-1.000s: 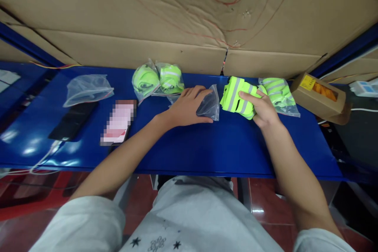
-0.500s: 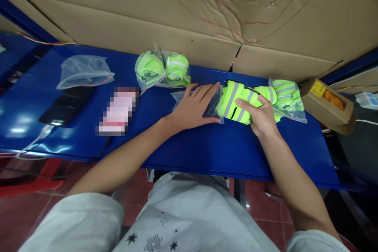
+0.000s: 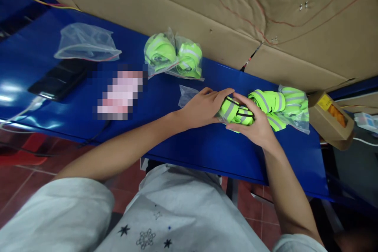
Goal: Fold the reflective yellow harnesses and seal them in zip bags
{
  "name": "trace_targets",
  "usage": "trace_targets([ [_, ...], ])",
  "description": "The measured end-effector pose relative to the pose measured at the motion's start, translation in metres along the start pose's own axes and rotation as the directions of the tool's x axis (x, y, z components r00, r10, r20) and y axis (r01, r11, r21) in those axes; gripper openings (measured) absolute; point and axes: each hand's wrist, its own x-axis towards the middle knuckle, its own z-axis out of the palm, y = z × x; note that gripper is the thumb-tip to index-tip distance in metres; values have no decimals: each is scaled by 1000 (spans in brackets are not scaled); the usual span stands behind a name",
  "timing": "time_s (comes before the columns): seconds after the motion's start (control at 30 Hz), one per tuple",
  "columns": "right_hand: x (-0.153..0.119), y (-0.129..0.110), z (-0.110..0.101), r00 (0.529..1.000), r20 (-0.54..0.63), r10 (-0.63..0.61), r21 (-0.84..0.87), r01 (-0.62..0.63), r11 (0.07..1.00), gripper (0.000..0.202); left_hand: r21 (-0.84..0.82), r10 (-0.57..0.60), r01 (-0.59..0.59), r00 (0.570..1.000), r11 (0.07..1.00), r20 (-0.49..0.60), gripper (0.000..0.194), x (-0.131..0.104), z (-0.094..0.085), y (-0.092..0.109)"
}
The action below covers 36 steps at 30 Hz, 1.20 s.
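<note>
Between my hands is a folded neon-yellow reflective vest (image 3: 232, 111) with grey stripes and black trim. My right hand (image 3: 254, 123) grips its right side, thumb and fingers around it. My left hand (image 3: 205, 106) is closed over a clear plastic bag (image 3: 188, 94), whose end shows left of the fingers. The vest's left end meets the bag under my left fingers; how far it lies inside is hidden. Just to the right lies a loose neon-yellow vest (image 3: 267, 101), beside a bagged vest (image 3: 297, 104).
Two bagged vests (image 3: 161, 53) sit at the back against the cardboard wall (image 3: 177, 12). On the left of the blue table (image 3: 177, 145) lie an empty clear bag (image 3: 87, 41), a black phone (image 3: 60, 80) with a cable, and a pixelated pink item (image 3: 122, 92). A cardboard box (image 3: 330, 120) stands at the right.
The vest in my right hand has moved left against the bag, and my left fingers have closed in around its end. The head view has tilted and shifted.
</note>
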Motion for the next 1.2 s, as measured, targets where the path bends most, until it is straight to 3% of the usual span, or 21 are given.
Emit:
trace_targets([
  [0.07,-1,-1,9,995,-101,-5,-36,1,999,50,-69,-6,5,1000,998,-4,87,-1,-7,2],
  [0.13,-1,0,12,985,-171,4,-44,-11,999,35,-179,13,-9,1000,984,22,105,-3,-18,1],
  [0.23,0,3,9,984,-173,-34,-53,25,998,34,-280,-2,42,990,959,142,123,-7,-36,-10],
  [0.3,-1,6,6,983,-166,-75,-65,65,996,35,-169,-80,121,970,978,231,101,-7,-40,-16],
  [0.37,-2,7,3,985,-150,-90,-66,81,995,37,-5,-150,158,949,988,276,66,-6,-39,-20],
  [0.47,-3,5,3,992,-97,-75,-68,69,995,37,36,-135,130,952,991,273,34,-3,-34,-19],
  [0.53,-3,3,4,994,-81,-69,-75,63,995,37,-52,-94,112,960,992,265,30,-4,-33,-18],
  [0.6,-3,3,5,992,-110,-67,-79,58,995,36,-156,-61,109,957,982,283,39,-5,-35,-17],
  [0.7,-2,8,7,971,-236,-38,-39,30,999,34,-315,-40,154,939,936,340,61,-6,-43,-15],
  [0.8,-3,12,4,946,-314,-80,-16,79,997,36,-393,-70,211,937,895,343,60,-5,-50,-12],
  [0.87,-5,10,2,938,-278,-206,-78,192,978,40,-408,-70,200,947,891,313,55,-3,-52,-10],
  [1.0,-12,-6,-1,892,-90,-442,-149,427,892,48,-441,-54,165,966,882,254,50,-3,-49,-8],
  [1.2,-13,-11,2,809,126,-574,-247,586,772,62,-464,88,-26,990,885,114,45,-10,-31,-7],
])
